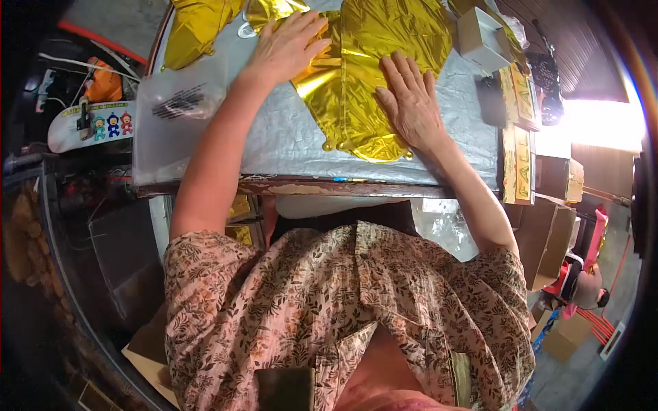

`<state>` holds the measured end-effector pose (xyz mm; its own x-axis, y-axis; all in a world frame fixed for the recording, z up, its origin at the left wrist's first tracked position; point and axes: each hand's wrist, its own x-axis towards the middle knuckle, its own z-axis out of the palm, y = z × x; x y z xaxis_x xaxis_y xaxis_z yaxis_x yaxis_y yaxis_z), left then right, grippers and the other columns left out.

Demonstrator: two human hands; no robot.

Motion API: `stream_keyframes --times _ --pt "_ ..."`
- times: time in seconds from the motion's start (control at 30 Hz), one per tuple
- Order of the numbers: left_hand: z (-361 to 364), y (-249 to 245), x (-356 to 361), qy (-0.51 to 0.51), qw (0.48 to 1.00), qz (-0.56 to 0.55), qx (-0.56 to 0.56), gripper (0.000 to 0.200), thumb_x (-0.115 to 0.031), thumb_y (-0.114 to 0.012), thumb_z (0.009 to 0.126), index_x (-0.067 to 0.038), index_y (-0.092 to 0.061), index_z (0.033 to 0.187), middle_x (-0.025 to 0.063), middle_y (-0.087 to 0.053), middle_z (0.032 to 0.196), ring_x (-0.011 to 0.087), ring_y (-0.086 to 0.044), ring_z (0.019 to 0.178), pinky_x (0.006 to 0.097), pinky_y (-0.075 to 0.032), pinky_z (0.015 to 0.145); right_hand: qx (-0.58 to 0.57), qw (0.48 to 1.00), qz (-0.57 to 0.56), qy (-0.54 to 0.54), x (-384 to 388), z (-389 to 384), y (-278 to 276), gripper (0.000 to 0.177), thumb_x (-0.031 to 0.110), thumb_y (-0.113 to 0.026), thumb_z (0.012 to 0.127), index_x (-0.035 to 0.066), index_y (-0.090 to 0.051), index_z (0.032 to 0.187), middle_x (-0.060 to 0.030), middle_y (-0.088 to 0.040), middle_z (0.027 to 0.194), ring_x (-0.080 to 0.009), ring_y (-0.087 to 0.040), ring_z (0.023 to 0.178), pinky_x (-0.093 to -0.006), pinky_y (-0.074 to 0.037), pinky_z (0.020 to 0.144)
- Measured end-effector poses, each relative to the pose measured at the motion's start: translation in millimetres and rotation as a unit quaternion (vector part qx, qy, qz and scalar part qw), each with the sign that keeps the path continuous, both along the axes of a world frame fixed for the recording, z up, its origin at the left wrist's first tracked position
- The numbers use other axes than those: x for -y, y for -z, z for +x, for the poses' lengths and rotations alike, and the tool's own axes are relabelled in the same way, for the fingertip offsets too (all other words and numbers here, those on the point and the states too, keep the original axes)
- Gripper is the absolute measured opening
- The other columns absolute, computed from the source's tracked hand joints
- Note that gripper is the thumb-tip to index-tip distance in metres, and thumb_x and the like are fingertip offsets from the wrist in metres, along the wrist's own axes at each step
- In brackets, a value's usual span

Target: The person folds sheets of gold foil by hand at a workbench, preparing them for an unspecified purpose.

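A shiny gold foil balloon (pixel 373 96), flat and creased, lies across the table in front of me. My left hand (pixel 291 46) rests on its left edge, palm down with the fingers stretched out. On the balloon's right side, my right hand (pixel 413 106) lies flat, fingers spread and pointing away from me. Neither hand grips anything. Another gold foil piece (pixel 199 31) is at the far left, and a further gold piece (pixel 274 9) sits just beyond my left hand. Small round tabs show along the balloon's near edge.
A clear plastic bag (pixel 164 137) lies at the table's left, near a white skateboard-shaped board (pixel 96 125) with cartoon figures. An open white box (pixel 482 40) stands at the back right. Yellow printed boxes (pixel 519 137) line the right edge. Cardboard boxes (pixel 538 240) and another person (pixel 582 284) are farther right.
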<state>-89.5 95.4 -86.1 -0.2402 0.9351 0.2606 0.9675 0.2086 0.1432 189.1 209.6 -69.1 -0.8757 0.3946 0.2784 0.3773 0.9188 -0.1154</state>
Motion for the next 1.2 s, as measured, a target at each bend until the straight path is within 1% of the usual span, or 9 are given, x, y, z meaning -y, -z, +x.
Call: stream_keyframes --times 0.03,0.17,0.37,0.47,0.8,0.97,1.03,1.1,1.2 --pt "1 1 7 0.025 0.997 -0.005 -0.068 0.056 -0.049 -0.046 0.107 -0.02 -0.048 0.154 0.0072 -0.038 0.165 0.0273 -0.032 0.154 0.0601 -0.025 0.121 0.013 1.0 -0.016 -0.005 1 1 -3 0.06 0.044 -0.047 0.108 0.009 -0.039 0.156 -0.0189 -0.035 0.164 -0.0392 -0.031 0.151 -0.0603 -0.022 0.121" --pt "1 10 27 -0.012 0.999 0.032 0.028 0.056 -0.052 -0.045 0.106 -0.023 -0.05 0.154 0.0071 -0.037 0.165 0.0294 -0.031 0.154 0.0612 -0.022 0.121 0.032 0.999 -0.032 -0.02 5 1 -6 0.06 0.043 -0.046 0.109 0.011 -0.036 0.159 -0.0177 -0.032 0.166 -0.0394 -0.027 0.154 -0.0588 -0.018 0.124" --pt "7 1 37 -0.048 0.996 0.032 -0.067 0.058 -0.053 -0.049 0.106 -0.024 -0.047 0.156 0.0073 -0.038 0.164 0.0312 -0.03 0.154 0.0604 -0.018 0.123 0.021 0.997 -0.054 -0.041 1 -21 -4 0.06 0.041 -0.047 0.109 0.011 -0.037 0.159 -0.0176 -0.033 0.165 -0.0395 -0.029 0.153 -0.0599 -0.019 0.123" --pt "10 1 31 -0.042 0.999 0.022 -0.015 0.057 -0.055 -0.049 0.105 -0.026 -0.048 0.155 0.0088 -0.037 0.165 0.0335 -0.029 0.154 0.0618 -0.016 0.122 -0.003 0.999 -0.009 -0.046 3 -26 3 0.059 0.042 -0.051 0.106 0.009 -0.042 0.155 -0.0194 -0.04 0.16 -0.0395 -0.036 0.148 -0.0608 -0.027 0.118" --pt "-6 10 18 0.038 0.993 0.106 0.027 0.058 -0.058 -0.046 0.105 -0.026 -0.051 0.153 0.0079 -0.042 0.162 0.0314 -0.032 0.153 0.0614 -0.02 0.121 0.041 0.999 -0.023 -0.01 14 -1 -10 0.058 0.038 -0.048 0.108 0.01 -0.038 0.158 -0.0185 -0.034 0.164 -0.0395 -0.031 0.152 -0.0588 -0.021 0.121" --pt "-12 -19 27 -0.052 0.992 0.071 -0.088 0.052 -0.042 -0.048 0.108 -0.016 -0.049 0.153 0.0085 -0.041 0.163 0.0296 -0.034 0.152 0.0614 -0.019 0.122 0.044 0.999 -0.024 -0.009 14 2 -9 0.059 0.04 -0.046 0.108 0.01 -0.038 0.158 -0.0185 -0.033 0.165 -0.04 -0.03 0.152 -0.0602 -0.02 0.121" --pt "-26 -16 24 -0.075 0.985 0.131 -0.078 0.046 -0.033 -0.053 0.106 -0.012 -0.055 0.147 0.0113 -0.05 0.156 0.0304 -0.042 0.147 0.0608 -0.028 0.118 0.045 0.999 -0.023 -0.009 14 1 -9 0.059 0.041 -0.046 0.109 0.011 -0.038 0.159 -0.0184 -0.033 0.165 -0.0404 -0.03 0.152 -0.0609 -0.02 0.121" --pt "-50 -8 24 -0.125 0.97 0.18 0.103 0.04 -0.017 -0.07 0.091 -0.008 -0.064 0.13 0.0124 -0.061 0.14 0.0315 -0.054 0.133 0.0593 -0.039 0.108 0.064 0.998 -0.021 -0.007 12 -1 -9 0.059 0.043 -0.045 0.109 0.012 -0.038 0.159 -0.0179 -0.032 0.166 -0.0414 -0.03 0.152 -0.0618 -0.019 0.121" --pt "-66 -12 35 -0.168 0.968 0.183 0.034 0.043 -0.024 -0.067 0.094 -0.01 -0.064 0.134 0.0141 -0.06 0.143 0.0338 -0.055 0.131 0.0558 -0.042 0.105 0.055 0.998 -0.014 -0.003 9 -5 -7 0.059 0.043 -0.046 0.108 0.013 -0.038 0.159 -0.0177 -0.032 0.166 -0.042 -0.029 0.152 -0.0617 -0.019 0.121"
